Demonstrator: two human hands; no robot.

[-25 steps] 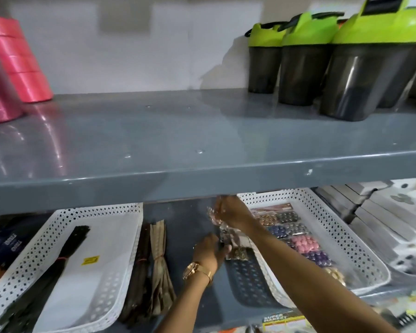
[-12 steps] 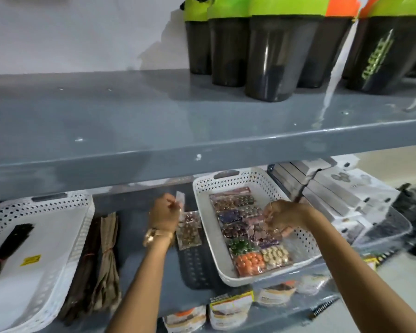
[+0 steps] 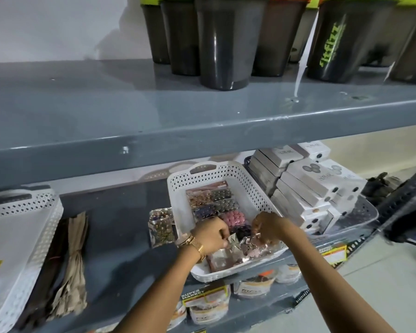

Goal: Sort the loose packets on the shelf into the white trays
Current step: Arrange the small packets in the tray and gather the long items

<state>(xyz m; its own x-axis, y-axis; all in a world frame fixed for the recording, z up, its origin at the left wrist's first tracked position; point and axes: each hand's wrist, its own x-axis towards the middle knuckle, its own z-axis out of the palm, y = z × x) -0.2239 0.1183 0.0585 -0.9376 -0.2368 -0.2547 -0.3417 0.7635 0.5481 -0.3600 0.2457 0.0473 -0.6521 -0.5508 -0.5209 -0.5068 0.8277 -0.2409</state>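
Note:
A white perforated tray (image 3: 245, 186) sits on the grey lower shelf (image 3: 115, 224) and holds clear packets of coloured beads (image 3: 214, 203). Both hands meet over the tray's front half. My left hand (image 3: 210, 236), with a gold watch at the wrist, pinches the corner of a clear bead packet (image 3: 247, 248) that lies low in the tray. My right hand (image 3: 268, 225) grips the same packet from the right. One loose bead packet (image 3: 161, 228) lies flat on the shelf just left of the tray. A second white tray (image 3: 17, 227) stands at the far left.
Brown and black bundles (image 3: 67, 267) lie between the two trays. Stacked white boxes (image 3: 312, 188) in a clear tray crowd the right side. The upper grey shelf (image 3: 202, 131) overhangs, carrying dark shaker cups (image 3: 226, 42). Labelled pouches (image 3: 207, 304) sit on the shelf below.
My left hand has moved right from the loose packets on the shelf into the tray and joined my right hand on a packet. The camera has shifted rightward.

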